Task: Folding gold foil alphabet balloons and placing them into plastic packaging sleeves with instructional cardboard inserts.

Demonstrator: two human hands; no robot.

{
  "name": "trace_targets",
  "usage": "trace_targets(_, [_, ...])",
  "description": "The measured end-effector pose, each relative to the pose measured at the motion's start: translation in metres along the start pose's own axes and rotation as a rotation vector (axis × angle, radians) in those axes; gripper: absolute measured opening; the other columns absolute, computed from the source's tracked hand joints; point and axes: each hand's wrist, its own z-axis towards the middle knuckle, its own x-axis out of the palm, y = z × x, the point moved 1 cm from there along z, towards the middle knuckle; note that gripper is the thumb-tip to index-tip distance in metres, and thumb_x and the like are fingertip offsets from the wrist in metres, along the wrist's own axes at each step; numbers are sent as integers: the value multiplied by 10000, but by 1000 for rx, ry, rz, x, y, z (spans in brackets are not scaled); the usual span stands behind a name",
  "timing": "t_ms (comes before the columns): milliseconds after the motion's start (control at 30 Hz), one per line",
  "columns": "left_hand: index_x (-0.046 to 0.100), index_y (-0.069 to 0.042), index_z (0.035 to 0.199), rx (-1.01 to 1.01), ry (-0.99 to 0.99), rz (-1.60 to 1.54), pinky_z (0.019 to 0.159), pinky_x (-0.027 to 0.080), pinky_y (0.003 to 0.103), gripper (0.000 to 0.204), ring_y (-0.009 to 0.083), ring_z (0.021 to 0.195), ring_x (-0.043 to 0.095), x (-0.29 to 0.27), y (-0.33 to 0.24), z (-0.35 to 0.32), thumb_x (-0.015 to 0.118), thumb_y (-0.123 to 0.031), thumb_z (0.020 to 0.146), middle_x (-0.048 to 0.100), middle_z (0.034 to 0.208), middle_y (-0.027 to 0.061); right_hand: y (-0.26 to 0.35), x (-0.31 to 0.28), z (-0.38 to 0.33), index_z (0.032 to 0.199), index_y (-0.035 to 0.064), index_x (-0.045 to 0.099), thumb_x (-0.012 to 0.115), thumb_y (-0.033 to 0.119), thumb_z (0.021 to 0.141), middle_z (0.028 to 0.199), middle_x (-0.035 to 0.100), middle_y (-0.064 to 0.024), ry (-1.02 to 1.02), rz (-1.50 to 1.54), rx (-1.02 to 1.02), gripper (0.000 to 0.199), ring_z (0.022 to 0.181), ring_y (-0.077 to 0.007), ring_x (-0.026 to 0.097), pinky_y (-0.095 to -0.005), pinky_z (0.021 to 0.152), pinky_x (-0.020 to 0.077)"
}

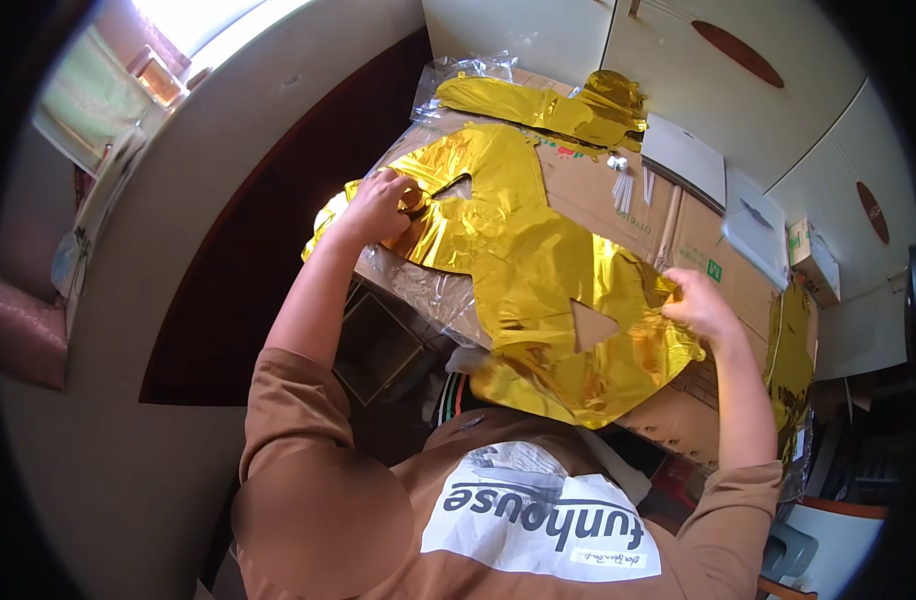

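A large flat gold foil balloon (518, 250), uninflated and creased, is spread across cardboard, and its near end hangs over the edge toward my body. It has small angular openings; brown cardboard shows through the one near its right part. My left hand (380, 207) is closed on the balloon's left part, its fingers curled into the crumpled foil beside a dark gap. At the right edge, my right hand (702, 306) pinches the foil between thumb and fingers. Another folded gold foil balloon (523, 105) lies at the far side, apart from both hands.
Cardboard (713, 225) covers the work surface. White straws (623, 190) lie near a flat whitish pad (683, 160). A clear plastic tray (756, 235) and a small box (814, 262) stand at the right, with more gold foil (790, 350) nearby. White cabinets (668, 60) close off the far side.
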Motion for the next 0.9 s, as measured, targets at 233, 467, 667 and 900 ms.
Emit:
trace_targets(233, [639, -44, 953, -135, -596, -334, 835, 530, 369, 239, 317, 985, 625, 15, 29, -16, 684, 56, 740, 595, 1037, 148, -41, -42, 8, 910, -41, 659, 671, -9, 713, 744, 658, -151, -17, -87, 61, 200, 692, -224, 633, -341, 662, 496])
trace_targets(467, [618, 32, 1200, -565, -1110, -1007, 999, 481, 354, 377, 201, 1104, 615, 15, 71, -90, 649, 0, 826, 636, 1219, 100, -96, -62, 16, 897, 20, 695, 691, 19, 755, 778, 669, -134, -214, -299, -102, 142, 759, -302, 656, -393, 719, 513])
trace_targets(667, [670, -24, 1084, -180, -819, 69, 1044, 430, 447, 364, 361, 1166, 576, -13, 0, -98, 779, -132, 754, 657, 1153, 166, -64, -69, 17, 1137, 104, 666, 800, 235, 780, 1047, 663, -79, -548, -788, -182, 404, 1027, -279, 613, -431, 993, 410])
trace_targets(900, [594, -93, 1328, 10, -78, 92, 1185, 267, 511, 633, 402, 1423, 343, 34, -69, -37, 753, -411, 804, 476, 1456, 172, -19, -24, -31, 1129, 67, 668, 732, 383, 853, 1070, 668, -114, -633, -598, 38, 425, 1016, -321, 606, -484, 912, 439])
